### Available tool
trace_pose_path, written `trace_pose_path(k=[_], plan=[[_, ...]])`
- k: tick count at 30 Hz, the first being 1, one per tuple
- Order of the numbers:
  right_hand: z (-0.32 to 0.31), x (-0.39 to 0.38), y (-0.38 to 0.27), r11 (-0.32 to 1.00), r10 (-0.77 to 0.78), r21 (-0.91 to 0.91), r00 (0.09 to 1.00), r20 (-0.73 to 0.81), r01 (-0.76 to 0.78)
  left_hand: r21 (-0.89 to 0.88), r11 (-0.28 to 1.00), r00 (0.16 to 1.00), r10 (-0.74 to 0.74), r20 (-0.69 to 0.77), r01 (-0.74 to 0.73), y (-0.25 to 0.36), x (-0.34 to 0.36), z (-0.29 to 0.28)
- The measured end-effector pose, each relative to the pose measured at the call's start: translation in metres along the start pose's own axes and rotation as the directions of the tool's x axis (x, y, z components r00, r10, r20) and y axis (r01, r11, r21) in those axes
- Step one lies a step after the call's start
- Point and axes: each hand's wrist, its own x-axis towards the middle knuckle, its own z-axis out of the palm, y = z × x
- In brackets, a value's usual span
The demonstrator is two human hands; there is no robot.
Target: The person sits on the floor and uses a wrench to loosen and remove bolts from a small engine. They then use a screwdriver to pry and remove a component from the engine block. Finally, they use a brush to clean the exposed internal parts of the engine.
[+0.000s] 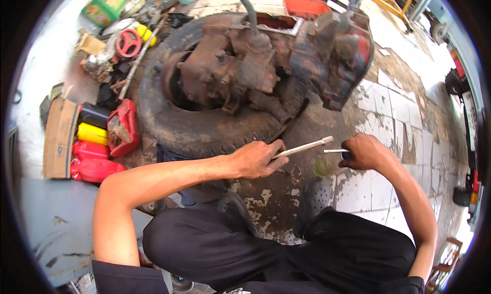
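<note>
My left hand (pixel 260 160) is closed on a long silver socket wrench (pixel 306 147), whose thicker end points right, toward my other hand. In my right hand (pixel 367 152) is what looks like a screwdriver (pixel 335 151); its thin bright shaft points left, and most of its dark blue handle is hidden in my fist. The two tool tips are close together but seem apart. Just beyond my hands, a rusty, greasy gearbox (pixel 215 71) with an upright lever (pixel 247 10) rests on a worn tyre (pixel 204 133) lying flat. Neither hand touches the gearbox.
Red canisters (pixel 124 128), a yellow container (pixel 93 134) and a cardboard piece (pixel 59 138) crowd the left. Behind them are a red handwheel (pixel 128 43) and mixed scrap. A red tray (pixel 306 6) lies beyond the gearbox. Broken white tiles (pixel 396 107) cover the floor on the right.
</note>
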Motion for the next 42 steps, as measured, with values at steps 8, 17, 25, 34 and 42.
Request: trace_pose_path(k=[8,17,25,34,42], plan=[[-0.073,0.017,-0.063,0.866,-0.479,0.013,0.836,-0.269,0.5,-0.031,0.987,0.861,-0.151,-0.485,0.156,0.046,-0.042,-0.083],[-0.144,0.053,-0.173,0.609,-0.68,0.051,0.554,-0.481,0.791,-0.258,0.898,0.477,-0.413,-0.776,0.357,0.092,-0.137,-0.084],[-0.216,-0.012,-0.274,0.161,-0.757,0.067,0.167,-0.631,0.985,-0.2,0.777,0.176,-0.37,-0.912,0.597,0.229,-0.205,-0.096],[-0.313,-0.126,-0.354,-0.129,-0.735,-0.141,-0.19,-0.651,0.982,-0.26,0.635,-0.194,-0.173,-0.965,0.727,0.404,-0.247,-0.152],[-0.405,-0.201,-0.411,-0.004,-0.758,-0.174,-0.117,-0.642,0.985,-0.426,0.525,-0.4,-0.17,-0.901,0.737,0.485,-0.356,-0.259]])
